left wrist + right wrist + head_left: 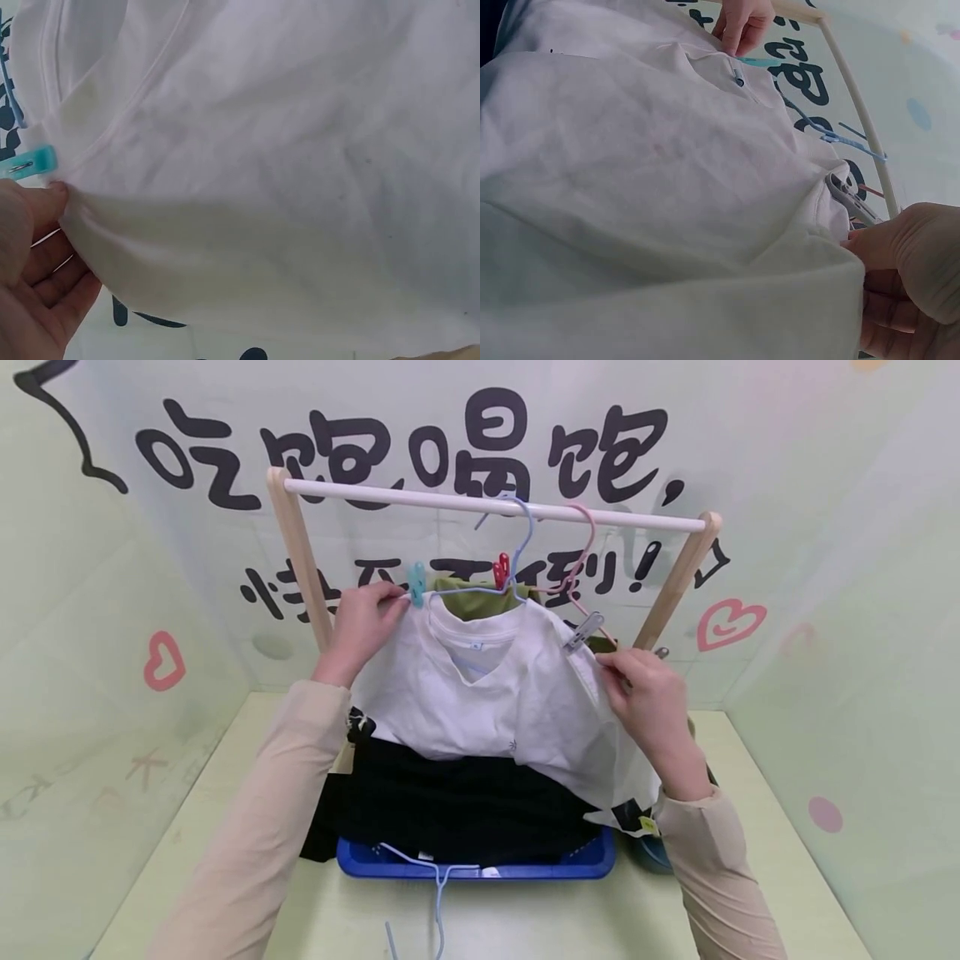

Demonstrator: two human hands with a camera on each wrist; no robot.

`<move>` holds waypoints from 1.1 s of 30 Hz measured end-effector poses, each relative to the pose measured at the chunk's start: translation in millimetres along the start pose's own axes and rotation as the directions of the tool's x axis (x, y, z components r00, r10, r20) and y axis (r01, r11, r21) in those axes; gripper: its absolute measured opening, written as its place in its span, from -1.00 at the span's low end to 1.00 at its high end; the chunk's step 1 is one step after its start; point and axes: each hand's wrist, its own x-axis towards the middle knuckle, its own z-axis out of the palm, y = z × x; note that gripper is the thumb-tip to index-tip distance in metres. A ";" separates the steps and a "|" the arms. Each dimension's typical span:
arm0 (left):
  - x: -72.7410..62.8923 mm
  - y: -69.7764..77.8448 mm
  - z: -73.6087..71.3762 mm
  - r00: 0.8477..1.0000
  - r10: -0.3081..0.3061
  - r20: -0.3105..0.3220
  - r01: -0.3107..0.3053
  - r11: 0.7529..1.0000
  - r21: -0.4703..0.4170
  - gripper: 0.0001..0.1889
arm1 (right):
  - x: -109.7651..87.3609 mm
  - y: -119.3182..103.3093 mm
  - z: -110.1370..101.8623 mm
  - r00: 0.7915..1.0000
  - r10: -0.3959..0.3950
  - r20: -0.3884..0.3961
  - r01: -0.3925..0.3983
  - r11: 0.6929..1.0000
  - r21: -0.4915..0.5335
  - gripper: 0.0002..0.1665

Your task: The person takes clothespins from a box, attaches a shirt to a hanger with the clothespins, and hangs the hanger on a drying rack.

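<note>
A white T-shirt hangs on a blue hanger hooked over the rack's white rod. My left hand pinches the shirt's shoulder edge between thumb and fingers, right beside a teal clothespin clipped there. On the other shoulder, my right hand grips the fabric just below a grey clothespin. The right wrist view shows the right thumb pressed against the cloth, its other fingers curled behind. Behind the shirt hangs an olive garment on a pink hanger with red clothespins.
Wooden posts support the rod. Below the shirt, black clothing lies over a blue basket. Another blue hanger sticks out over its front rim. A dark blue round container stands at the right, partly hidden by the shirt.
</note>
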 end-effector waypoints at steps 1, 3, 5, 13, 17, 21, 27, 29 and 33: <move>1.1 -0.9 1.3 1.000 -0.001 0.003 0.001 1.000 0.000 -0.77 | 0.0 0.2 0.6 1.000 0.000 -0.004 0.000 1.000 0.001 -0.88; 3.3 -2.3 4.0 1.000 -0.003 0.008 0.002 1.000 0.007 -0.76 | -0.2 0.2 1.6 1.000 0.000 -0.011 0.000 1.000 0.001 -0.88; 5.0 -3.1 6.0 1.000 -0.005 0.016 0.005 1.000 0.021 -0.75 | -0.4 0.1 2.8 1.000 0.001 -0.017 -0.001 1.000 0.001 -0.88; -0.1 -3.5 9.5 0.998 0.041 -0.037 -0.039 0.998 0.056 -0.71 | -5.7 -3.8 5.7 0.997 0.059 -0.048 -0.060 0.998 0.000 -0.78; -9.9 -4.6 8.1 0.987 0.088 -0.138 -0.085 0.996 0.025 -0.79 | -11.3 -8.0 2.1 0.991 0.103 -0.083 -0.100 0.994 0.043 -0.73; -23.8 -3.8 2.9 0.983 0.125 -0.135 -0.128 0.992 -0.013 -0.85 | -21.6 -11.6 -6.6 0.976 0.153 -0.152 -0.139 0.985 0.101 -0.71; -59.4 -6.8 -3.1 0.975 0.218 -0.037 -0.220 0.974 -0.053 -0.91 | -48.3 -8.5 -20.6 0.951 0.175 -0.256 -0.157 0.984 0.090 -0.69; -74.8 -10.0 -5.8 0.974 0.225 0.010 -0.224 0.973 -0.055 -0.92 | -57.9 -6.7 -24.1 0.935 0.192 -0.297 -0.173 0.981 0.091 -0.70; -107.9 -16.8 -15.1 0.974 0.197 0.115 -0.195 0.980 -0.025 -0.94 | -76.7 -3.1 -30.7 0.890 0.244 -0.385 -0.221 0.970 0.105 -0.76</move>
